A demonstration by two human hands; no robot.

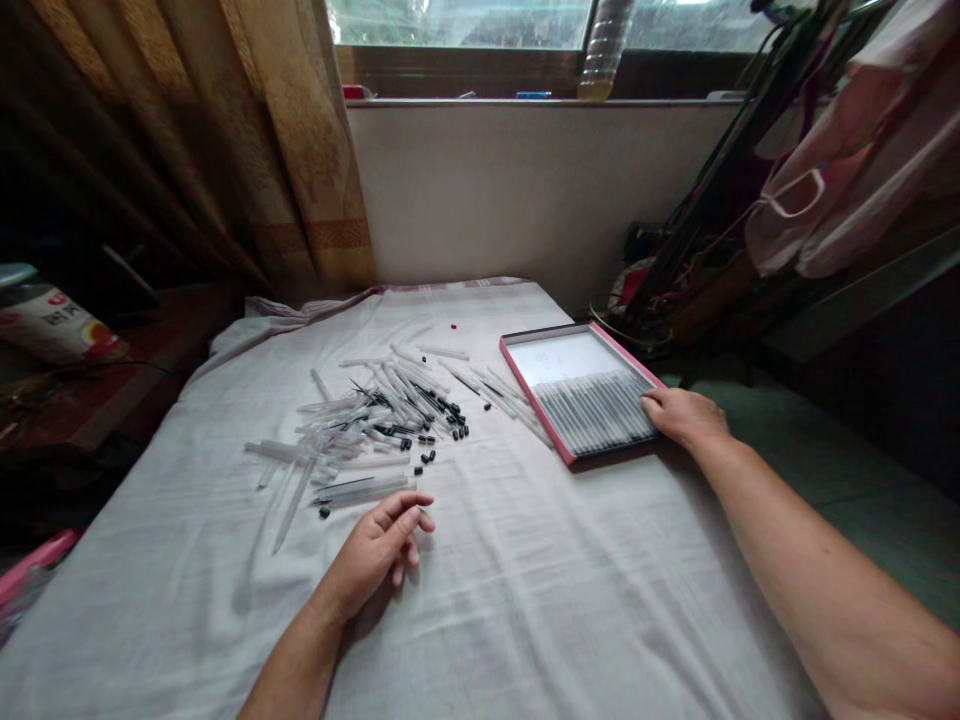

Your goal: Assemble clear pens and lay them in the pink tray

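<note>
A pile of clear plastic pen barrels, thin refills and small black caps [375,420] lies spread on a white cloth [487,600]. My left hand [379,550] rests on the cloth just below the pile, fingers loosely curled and apart, holding nothing. A shallow pink-rimmed tray [525,375] sits to the right, its near half filled with a row of clear pens [592,410]. My right hand [682,415] lies palm down on the tray's right edge, fingertips touching the row of pens.
A tiny red piece [454,326] lies on the cloth behind the pile. A curtain [300,150] hangs at the back left and a white wall under a window sill faces me. Dark rods and hanging cloth [825,200] crowd the right.
</note>
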